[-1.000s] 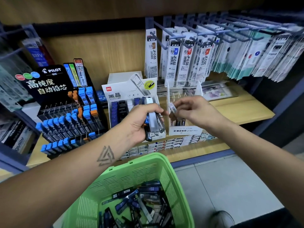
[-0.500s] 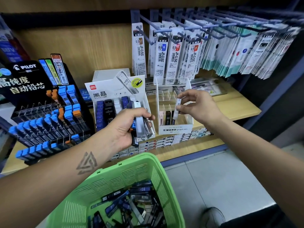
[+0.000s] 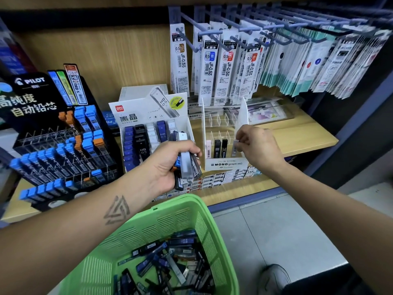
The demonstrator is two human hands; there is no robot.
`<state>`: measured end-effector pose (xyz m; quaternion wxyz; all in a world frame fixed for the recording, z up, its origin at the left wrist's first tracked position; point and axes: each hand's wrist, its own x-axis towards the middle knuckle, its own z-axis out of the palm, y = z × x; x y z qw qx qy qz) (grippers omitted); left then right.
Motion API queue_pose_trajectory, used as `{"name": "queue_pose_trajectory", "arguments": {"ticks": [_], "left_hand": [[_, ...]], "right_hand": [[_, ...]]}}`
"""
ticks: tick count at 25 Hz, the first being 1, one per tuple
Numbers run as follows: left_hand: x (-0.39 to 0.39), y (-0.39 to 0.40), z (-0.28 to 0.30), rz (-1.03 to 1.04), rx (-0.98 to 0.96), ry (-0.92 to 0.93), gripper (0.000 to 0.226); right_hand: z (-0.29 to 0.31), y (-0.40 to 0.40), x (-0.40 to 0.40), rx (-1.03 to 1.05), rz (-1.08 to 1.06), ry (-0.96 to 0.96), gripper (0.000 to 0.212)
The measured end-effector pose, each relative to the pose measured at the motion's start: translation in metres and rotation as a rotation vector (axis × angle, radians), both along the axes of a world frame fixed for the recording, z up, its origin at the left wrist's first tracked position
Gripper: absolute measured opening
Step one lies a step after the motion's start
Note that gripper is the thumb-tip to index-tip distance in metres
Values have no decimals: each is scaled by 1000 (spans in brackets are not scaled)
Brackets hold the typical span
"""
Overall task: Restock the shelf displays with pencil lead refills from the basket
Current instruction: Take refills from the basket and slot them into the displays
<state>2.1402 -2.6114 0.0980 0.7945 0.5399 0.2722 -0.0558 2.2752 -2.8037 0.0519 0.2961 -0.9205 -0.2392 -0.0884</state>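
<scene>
Refills are the business here: the right hand [image 3: 258,145] pinches one pale lead refill [image 3: 235,148] and has lowered it, since a second ago when it was held up beside the other hand, into the front-row slot at the 3 o'clock end of the MONO display [image 3: 225,163]. It looks nearly seated, so I judge this piece about placed. The left hand [image 3: 168,165] grips a bundle of refills [image 3: 188,162], at 9 o'clock of the display, ready to feed the next. Further at 9 o'clock stand the Deli box [image 3: 136,116] and Pilot rack [image 3: 32,90]. At 6 o'clock the green basket [image 3: 176,218] holds many more.
</scene>
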Motion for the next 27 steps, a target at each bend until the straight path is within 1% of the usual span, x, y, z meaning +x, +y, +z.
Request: {"name": "queue_pose_trajectory", "arguments": {"ticks": [4, 9, 11, 14, 15, 16, 17, 19, 20, 22, 24, 25, 27], "left_hand": [[-2, -2, -2, -21, 7, 6, 29], [-4, -3, -3, -32, 2, 12, 27], [-5, -3, -4, -37, -5, 22, 26], [-6, -4, -4, -43, 7, 42, 20], [-6, -4, -4, -41, 12, 49, 15], [-7, -5, -3, -37, 19, 54, 11], [-8, -6, -2, -36, 23, 57, 10], [-9, -8, 1, -46, 10, 52, 13], [-10, -9, 2, -48, -4, 47, 14], [-11, -9, 3, -59, -22, 37, 17], [-12, -8, 3, -69, -27, 23, 18], [-12, -7, 2, -70, -31, 18, 18], [-13, -4, 1, -69, -35, 23, 15]], "right_hand": [[-8, 3, -1, -2, -3, 4, 10], [-14, 5, 0, -15, 4, -20, 9], [-13, 6, 0, -46, -23, -13, 11], [-2, 8, -4, -73, -75, -71, 14], [6, 11, -10, -51, -68, -81, 12], [14, 17, -16, 16, -38, -58, 11], [23, 24, -23, 133, 10, 41, 10], [39, 41, -37, 431, 141, 407, 6], [43, 48, -43, 534, 201, 587, 2], [45, 55, -49, 606, 275, 812, 12], [45, 58, -51, 606, 301, 917, 12], [45, 58, -49, 614, 300, 949, 11], [45, 56, -45, 669, 264, 987, 15]]}}
